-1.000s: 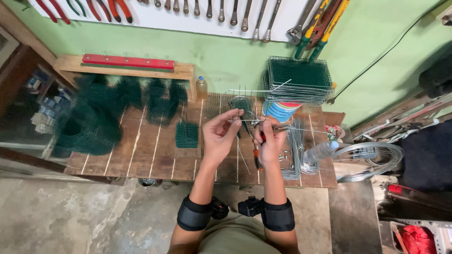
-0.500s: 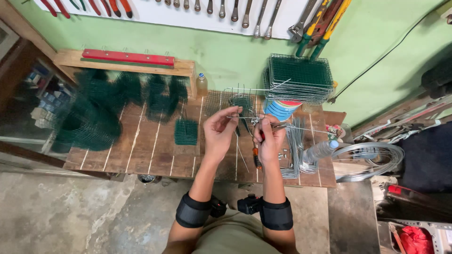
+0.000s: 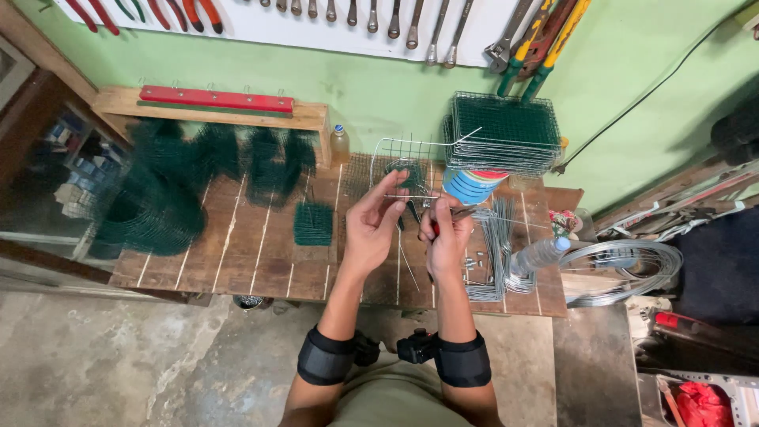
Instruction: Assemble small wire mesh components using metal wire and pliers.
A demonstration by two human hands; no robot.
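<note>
Left hand fingers pinched a thin, straight bare-metal wire; right hand fingers were wrapped around red-handled pliers meeting that wire

Compared with a second ago, the left hand sits a little lower and nearer the body, its fingertips now pinching the end of the thin wire piece held level over the wooden bench. The right hand has closed in beside it, the two almost touching, with the red-handled pliers now angled up toward the wire
</note>
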